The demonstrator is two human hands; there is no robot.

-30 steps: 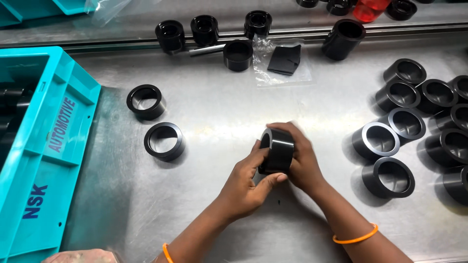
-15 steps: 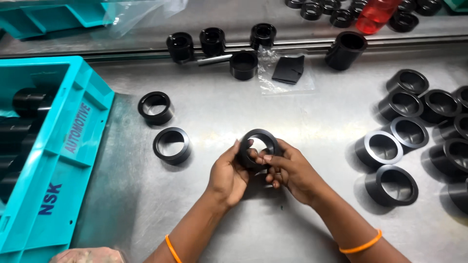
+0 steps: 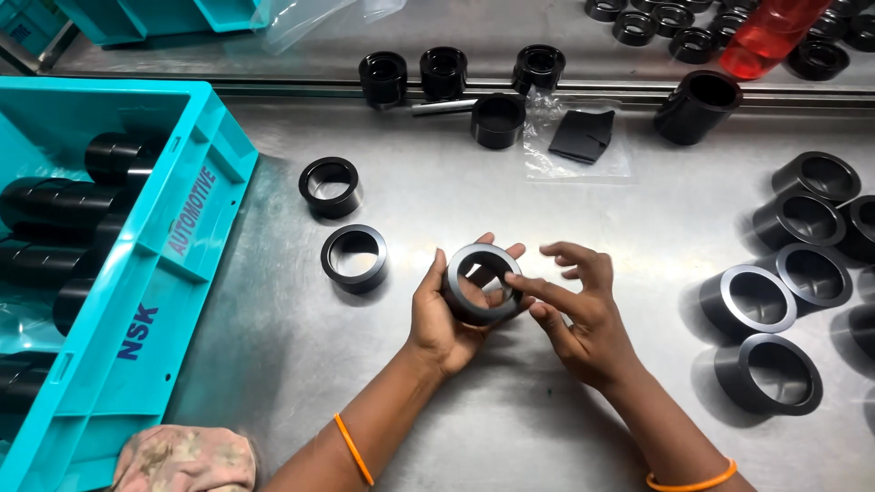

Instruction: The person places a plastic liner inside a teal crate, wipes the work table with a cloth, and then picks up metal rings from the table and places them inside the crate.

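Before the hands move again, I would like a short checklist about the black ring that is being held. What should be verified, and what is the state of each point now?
1. Left hand grips the black ring firmly, fingers wrapped around its outer wall: ok.
2. Right hand in contact: index fingertip touches the ring's rim, other fingers spread: ok.
3. Ring bore open toward the camera for inspection: ok.
4. Ring surface free of defects: cannot tell.
5. Bare metal table beyond the hands to set it down: ok.
6. Two loose rings at the left lie apart from the hands: ok.
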